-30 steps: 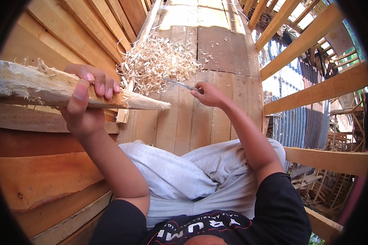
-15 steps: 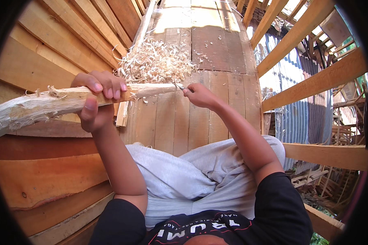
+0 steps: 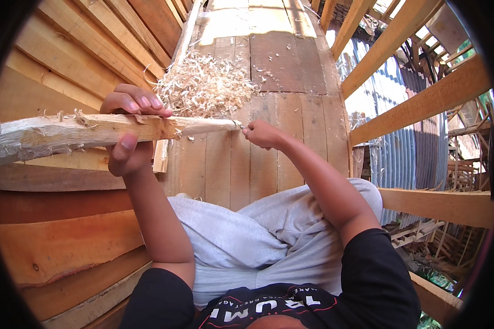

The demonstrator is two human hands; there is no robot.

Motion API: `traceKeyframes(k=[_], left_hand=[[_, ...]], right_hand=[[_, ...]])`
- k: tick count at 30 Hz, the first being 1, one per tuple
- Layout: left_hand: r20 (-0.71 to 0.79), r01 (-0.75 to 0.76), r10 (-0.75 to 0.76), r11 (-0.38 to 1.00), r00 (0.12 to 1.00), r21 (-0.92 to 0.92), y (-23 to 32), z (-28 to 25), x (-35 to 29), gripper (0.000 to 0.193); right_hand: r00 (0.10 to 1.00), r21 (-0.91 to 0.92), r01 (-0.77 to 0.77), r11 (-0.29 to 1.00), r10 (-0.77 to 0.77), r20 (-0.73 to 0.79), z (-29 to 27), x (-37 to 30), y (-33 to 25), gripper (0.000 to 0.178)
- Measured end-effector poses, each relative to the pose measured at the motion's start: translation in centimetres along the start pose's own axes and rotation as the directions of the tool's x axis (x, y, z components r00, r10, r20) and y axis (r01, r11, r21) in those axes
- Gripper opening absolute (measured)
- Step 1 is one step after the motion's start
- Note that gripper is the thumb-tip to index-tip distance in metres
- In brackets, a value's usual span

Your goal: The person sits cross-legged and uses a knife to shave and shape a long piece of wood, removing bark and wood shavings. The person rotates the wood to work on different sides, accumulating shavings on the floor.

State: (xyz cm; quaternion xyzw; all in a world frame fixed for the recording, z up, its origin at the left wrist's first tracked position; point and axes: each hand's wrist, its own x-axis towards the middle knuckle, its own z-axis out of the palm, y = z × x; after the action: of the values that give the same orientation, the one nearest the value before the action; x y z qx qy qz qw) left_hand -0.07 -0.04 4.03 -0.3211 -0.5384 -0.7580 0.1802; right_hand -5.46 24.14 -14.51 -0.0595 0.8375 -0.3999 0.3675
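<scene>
A long, pale, peeled wooden branch (image 3: 55,135) runs in from the left edge, narrowing to a whittled tip at its right end. My left hand (image 3: 130,129) is closed round it, fingers over the far side and thumb on the near side. At the tip, my right hand (image 3: 263,135) is closed in a fist on a small knife (image 3: 241,126). Only a short bit of its metal blade shows against the wood; the handle is hidden inside my fist. Rough bark fibres stand up along the branch near my left hand.
A heap of curled wood shavings (image 3: 206,85) lies on the plank floor (image 3: 258,175) beyond the branch. Stacked boards (image 3: 66,241) line the left side. Wooden rails (image 3: 422,101) stand on the right, with corrugated metal sheets (image 3: 392,170) beyond. My crossed legs are close below.
The branch tip and my right hand have shifted slightly lower in view. The branch has turned a little in my left hand, whose fingers have loosened somewhat. The blade shows less.
</scene>
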Motion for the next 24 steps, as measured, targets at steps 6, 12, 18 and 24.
traceKeyframes(k=[6,12,18,24], left_hand=[[-0.232,-0.089,0.122,0.985,0.965,0.149,-0.1,0.7,0.1,0.054],[-0.297,-0.114,0.123,0.992,0.947,0.047,-0.2,-0.4,0.1,0.052],[-0.245,-0.154,0.158,0.987,0.957,0.036,-0.7,2.0,0.2,0.044],[-0.189,-0.139,0.124,0.988,0.974,-0.066,-1.3,1.4,0.6,0.038]], right_hand=[[0.986,0.068,0.13,0.989,-0.122,-0.112,1.0,-0.6,-0.7,0.038],[0.985,0.307,-0.168,0.937,0.15,0.084,2.6,0.7,1.5,0.039],[0.911,-0.027,0.316,0.948,-0.311,-0.271,4.3,-3.2,-5.2,0.039],[0.888,-0.058,0.371,0.927,-0.373,-0.271,3.1,-4.0,-6.0,0.036]])
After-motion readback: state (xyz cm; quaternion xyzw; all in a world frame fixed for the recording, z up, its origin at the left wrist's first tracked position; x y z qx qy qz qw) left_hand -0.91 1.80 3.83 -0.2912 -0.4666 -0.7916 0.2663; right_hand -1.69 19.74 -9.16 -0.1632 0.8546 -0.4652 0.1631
